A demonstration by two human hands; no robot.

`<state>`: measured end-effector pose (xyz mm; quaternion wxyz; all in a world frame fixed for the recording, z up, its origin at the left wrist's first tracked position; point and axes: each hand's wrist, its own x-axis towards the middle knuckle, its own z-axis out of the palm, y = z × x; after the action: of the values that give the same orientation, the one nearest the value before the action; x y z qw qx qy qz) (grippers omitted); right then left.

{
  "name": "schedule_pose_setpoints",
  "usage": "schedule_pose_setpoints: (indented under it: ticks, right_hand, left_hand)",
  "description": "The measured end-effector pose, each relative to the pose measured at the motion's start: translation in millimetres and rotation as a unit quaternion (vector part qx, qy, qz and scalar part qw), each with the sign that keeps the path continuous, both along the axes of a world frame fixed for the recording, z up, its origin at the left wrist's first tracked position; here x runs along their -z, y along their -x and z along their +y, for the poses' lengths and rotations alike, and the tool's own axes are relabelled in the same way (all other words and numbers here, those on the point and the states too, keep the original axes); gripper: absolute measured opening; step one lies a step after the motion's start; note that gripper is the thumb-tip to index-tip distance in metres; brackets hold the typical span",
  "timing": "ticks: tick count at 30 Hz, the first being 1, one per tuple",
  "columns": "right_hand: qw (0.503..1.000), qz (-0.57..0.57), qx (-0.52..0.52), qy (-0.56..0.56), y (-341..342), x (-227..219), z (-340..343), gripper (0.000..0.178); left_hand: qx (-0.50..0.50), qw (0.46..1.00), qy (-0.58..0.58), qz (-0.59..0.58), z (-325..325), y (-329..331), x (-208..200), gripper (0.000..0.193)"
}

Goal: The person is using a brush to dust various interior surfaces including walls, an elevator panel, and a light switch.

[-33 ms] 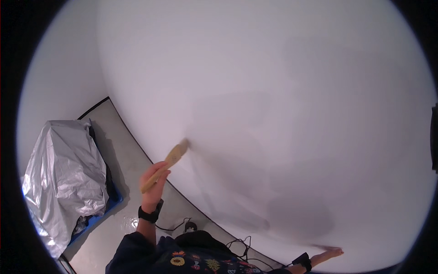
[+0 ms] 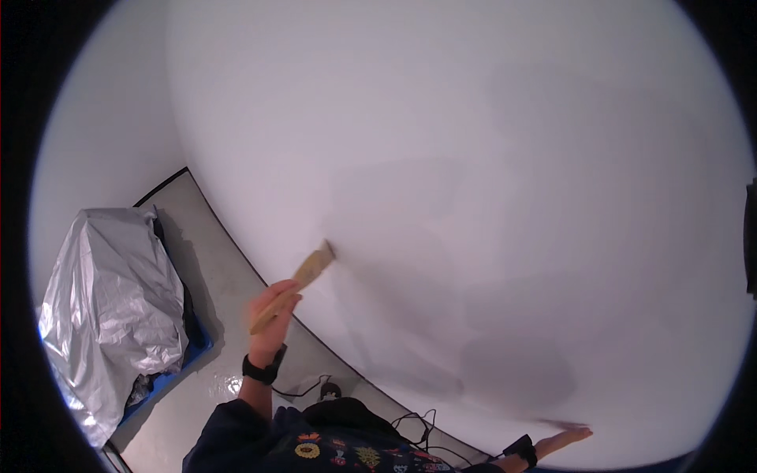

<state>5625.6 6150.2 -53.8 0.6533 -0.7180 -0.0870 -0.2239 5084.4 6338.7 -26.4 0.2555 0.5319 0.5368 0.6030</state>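
Observation:
My left hand (image 2: 269,337) is closed round the handle of a flat wooden paintbrush (image 2: 314,266). The brush is tilted up and to the right, and its bristle end meets the white wall (image 2: 410,102). At the lower right, my right hand (image 2: 564,441) is stretched out with its fingers straight, close to the wall's lower part. It holds nothing that I can see. Whether its palm touches the wall is not clear.
A silver plastic sheet (image 2: 110,292) covers a bulky pile on a blue base (image 2: 169,386) at the left. Black cables (image 2: 426,426) run along the grey floor (image 2: 209,284) near my body. A dark strip (image 2: 225,225) edges the wall's foot. Soft shadows fall on the wall.
My left hand and the paintbrush have shifted slightly to the right along the wall. My right hand has barely moved.

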Motion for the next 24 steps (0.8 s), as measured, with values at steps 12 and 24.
schedule_pose_setpoints:
  ticks: [12,24]
  right_hand:
    - [0.967,0.094,-0.234,0.011,155.6,53.7,85.5,0.060]
    - [0.932,0.065,-0.354,0.045,391.7,71.8,303.9,0.070]
  left_hand:
    - [0.126,0.992,-0.014,0.018,29.4,102.9,-0.7,0.015]
    - [-0.288,0.954,-0.012,0.081,-71.4,339.4,6.3,0.019]
